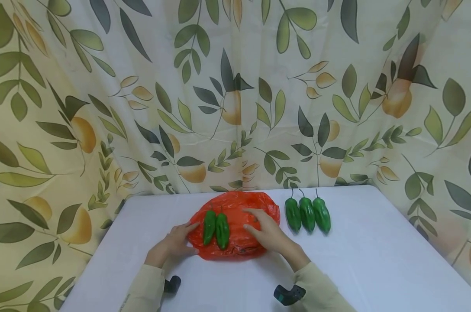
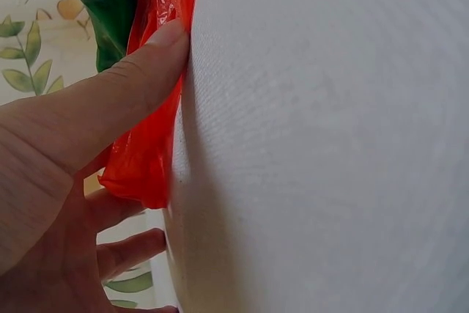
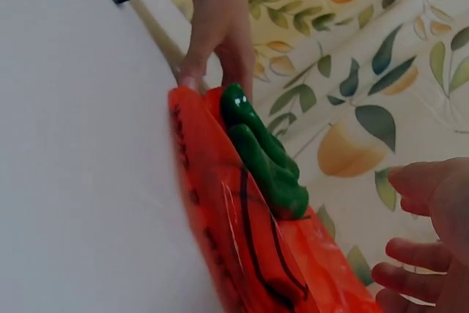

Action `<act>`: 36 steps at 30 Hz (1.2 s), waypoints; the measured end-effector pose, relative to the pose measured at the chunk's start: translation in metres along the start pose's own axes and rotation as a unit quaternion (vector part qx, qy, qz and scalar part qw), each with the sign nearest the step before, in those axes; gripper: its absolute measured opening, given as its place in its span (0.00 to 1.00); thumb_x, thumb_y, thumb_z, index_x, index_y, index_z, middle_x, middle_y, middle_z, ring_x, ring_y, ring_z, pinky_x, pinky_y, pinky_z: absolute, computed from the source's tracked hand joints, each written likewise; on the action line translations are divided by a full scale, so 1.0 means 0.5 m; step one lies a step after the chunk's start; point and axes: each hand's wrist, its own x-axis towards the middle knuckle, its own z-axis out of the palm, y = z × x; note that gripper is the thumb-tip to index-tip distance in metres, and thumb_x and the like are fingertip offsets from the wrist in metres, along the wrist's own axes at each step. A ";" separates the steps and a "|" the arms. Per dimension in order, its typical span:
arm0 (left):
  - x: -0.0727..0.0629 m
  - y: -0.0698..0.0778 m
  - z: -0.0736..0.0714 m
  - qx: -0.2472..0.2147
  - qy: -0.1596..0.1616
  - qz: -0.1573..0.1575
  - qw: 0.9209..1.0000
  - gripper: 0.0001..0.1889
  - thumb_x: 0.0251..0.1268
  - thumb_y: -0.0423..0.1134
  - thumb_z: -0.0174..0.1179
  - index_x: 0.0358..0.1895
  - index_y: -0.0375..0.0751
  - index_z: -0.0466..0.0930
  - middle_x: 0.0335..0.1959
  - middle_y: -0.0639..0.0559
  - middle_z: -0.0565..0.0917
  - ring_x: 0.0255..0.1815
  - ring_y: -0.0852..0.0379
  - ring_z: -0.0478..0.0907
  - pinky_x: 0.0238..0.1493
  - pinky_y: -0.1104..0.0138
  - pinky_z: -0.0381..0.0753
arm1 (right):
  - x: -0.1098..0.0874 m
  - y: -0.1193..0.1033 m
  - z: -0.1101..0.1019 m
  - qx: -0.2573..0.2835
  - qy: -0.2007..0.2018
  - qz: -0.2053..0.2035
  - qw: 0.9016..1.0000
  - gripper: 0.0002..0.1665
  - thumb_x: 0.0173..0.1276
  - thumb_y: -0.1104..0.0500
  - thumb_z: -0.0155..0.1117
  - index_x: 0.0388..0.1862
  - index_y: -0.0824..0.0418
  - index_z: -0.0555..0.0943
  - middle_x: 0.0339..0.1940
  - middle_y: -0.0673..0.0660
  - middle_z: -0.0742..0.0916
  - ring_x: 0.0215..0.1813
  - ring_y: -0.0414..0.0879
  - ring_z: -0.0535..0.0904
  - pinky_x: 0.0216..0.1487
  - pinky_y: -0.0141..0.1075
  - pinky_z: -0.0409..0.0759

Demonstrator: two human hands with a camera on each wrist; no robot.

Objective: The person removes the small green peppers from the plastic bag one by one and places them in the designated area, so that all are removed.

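A red plastic bag lies flat on the white table. Two green peppers rest side by side on its left half, stems toward the back. My left hand is at the bag's left edge, fingers spread. In the left wrist view its thumb touches the bag beside the table, and the fingers extend past the corner. Over the bag's right part is my right hand, palm toward the peppers. Its fingers are parted with nothing between them, and in the right wrist view they stand apart from the bag.
Three more green peppers lie in a row on the table, right of the bag near the back edge. A curtain with leaves and fruit hangs behind and at the sides. Black wrist devices sit by both sleeves.
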 end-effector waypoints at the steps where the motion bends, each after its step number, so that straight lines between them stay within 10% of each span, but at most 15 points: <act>1: 0.001 0.000 0.000 0.000 0.000 -0.002 1.000 0.46 0.53 0.46 0.77 0.77 0.55 0.65 0.78 0.43 0.66 0.77 0.37 0.61 0.63 0.36 0.77 | 0.002 -0.004 0.004 0.004 -0.002 -0.002 1.000 0.30 0.73 0.57 0.64 0.72 0.53 0.71 0.70 0.58 0.78 0.73 0.59 0.72 0.70 0.61 0.74; 36: 0.001 -0.002 0.000 0.014 0.003 0.007 1.000 0.46 0.54 0.47 0.76 0.78 0.56 0.64 0.78 0.42 0.65 0.77 0.35 0.61 0.64 0.34 0.75 | -0.002 -0.014 0.124 -0.044 -0.124 -0.021 0.991 0.31 0.72 0.50 0.66 0.73 0.48 0.73 0.68 0.59 0.77 0.65 0.52 0.75 0.62 0.53 0.83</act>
